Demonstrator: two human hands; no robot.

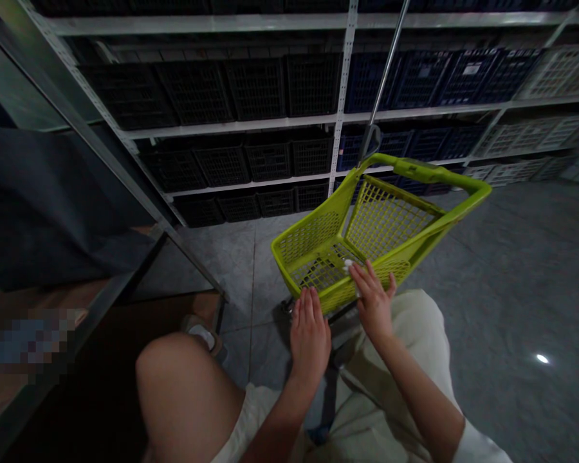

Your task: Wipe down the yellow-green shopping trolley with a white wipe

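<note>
A lime-green plastic shopping cart basket (309, 236) with mesh walls stands on small wheels just ahead of my knees, and a thin metal pole (386, 71) rises from its far end. My right hand (372, 302) is over the basket's near rim, its fingers around a small white item (350, 273) that is partly hidden. My left hand (310, 334) is open, palm facing right, fingers pointing up, right by the near rim and holding nothing. The basket's contents are unclear through the mesh.
Metal shelving (342, 116) with rows of black, blue and white crates runs along the far side. A grey metal shelf upright (101, 148) and dark fabric (43, 206) stand at the left. My bare knee (183, 392) and a shoe (202, 334) lie below, above a grey tiled floor (511, 289).
</note>
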